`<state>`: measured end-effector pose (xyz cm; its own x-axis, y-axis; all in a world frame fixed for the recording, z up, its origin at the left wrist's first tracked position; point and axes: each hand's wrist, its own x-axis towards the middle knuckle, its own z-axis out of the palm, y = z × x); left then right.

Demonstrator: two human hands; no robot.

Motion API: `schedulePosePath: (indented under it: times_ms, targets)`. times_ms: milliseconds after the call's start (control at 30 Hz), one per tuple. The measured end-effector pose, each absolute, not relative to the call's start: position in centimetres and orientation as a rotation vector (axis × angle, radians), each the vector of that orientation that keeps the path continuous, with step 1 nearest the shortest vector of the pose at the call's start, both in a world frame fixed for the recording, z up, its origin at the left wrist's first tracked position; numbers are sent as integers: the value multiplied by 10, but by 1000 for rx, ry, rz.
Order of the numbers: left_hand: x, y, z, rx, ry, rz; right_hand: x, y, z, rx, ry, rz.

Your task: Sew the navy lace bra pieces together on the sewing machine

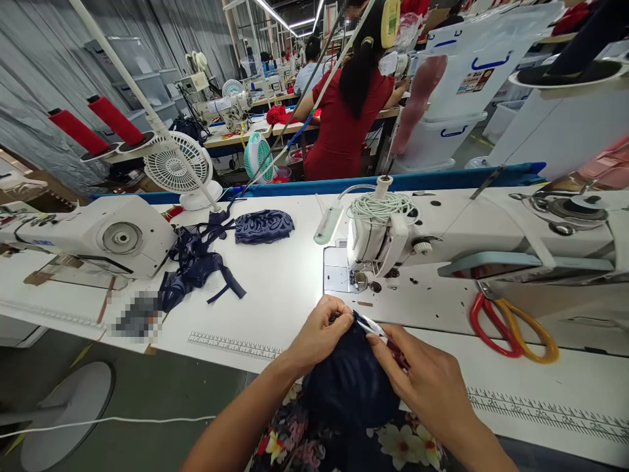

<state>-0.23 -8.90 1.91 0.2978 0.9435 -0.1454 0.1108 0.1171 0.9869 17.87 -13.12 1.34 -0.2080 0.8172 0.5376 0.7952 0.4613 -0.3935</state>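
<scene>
My left hand (320, 331) is closed, pinching the top edge of a dark navy lace piece (350, 380) that rests on my lap at the table's front edge. My right hand (426, 380) is closed on small thread snips (377, 330), whose metal tips touch the fabric's edge beside my left fingers. A white sewing machine head (388, 236) stands just beyond my hands, its needle area over a metal plate (339, 275).
Red and orange scissors (511, 326) lie at the right on the white table (275, 288). More navy lace pieces (206, 259) lie at the left by a second machine (98, 233). A small fan (179, 167) and red thread cones (95, 124) stand behind. A person in red (346, 111) sits ahead.
</scene>
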Motion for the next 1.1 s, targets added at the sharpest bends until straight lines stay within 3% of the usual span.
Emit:
schedulePosePath:
  times_ms: [100,200,1100]
  targets:
    - [-2,-90,18,1298,1087,847,178,-132,12,-1286,-2091,-346]
    - [-2,-90,18,1297,1070,847,177,-130,12,-1306,-2104,-462]
    - [-2,-90,14,1413,1102,856,178,-125,14,-1308,-2223,-558]
